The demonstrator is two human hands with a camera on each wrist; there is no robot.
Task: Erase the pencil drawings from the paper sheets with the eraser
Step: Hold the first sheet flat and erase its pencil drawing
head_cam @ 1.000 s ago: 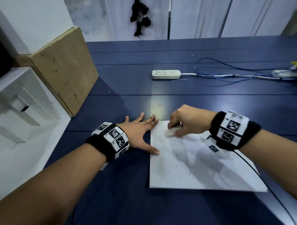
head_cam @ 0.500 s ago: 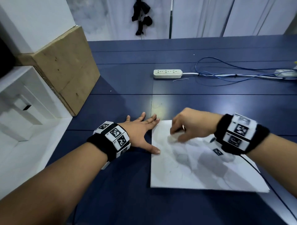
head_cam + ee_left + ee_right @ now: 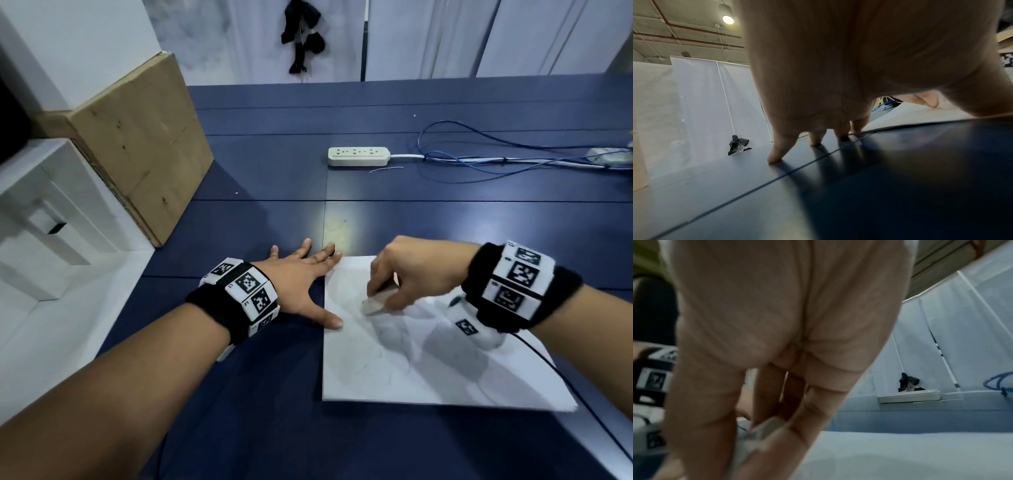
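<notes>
A white paper sheet (image 3: 428,370) with faint pencil lines lies on the dark blue table (image 3: 274,428). My right hand (image 3: 387,291) pinches a white eraser (image 3: 375,305) and presses it on the sheet's upper left part. In the right wrist view the eraser (image 3: 756,434) shows between the fingertips, blurred, on the paper sheet (image 3: 900,454). My left hand (image 3: 301,284) lies flat with fingers spread, the thumb and index tip on the sheet's left edge. The left wrist view shows the left hand's fingertips (image 3: 774,157) on the table (image 3: 838,194).
A cardboard box (image 3: 137,147) stands at the left, next to white shelving (image 3: 41,212). A white power strip (image 3: 358,156) and blue cables (image 3: 496,154) lie further back. White curtains (image 3: 445,37) close the far side.
My right hand has moved with the eraser down and to the right across the sheet, towards me. The left hand has stayed in place on the sheet's edge.
</notes>
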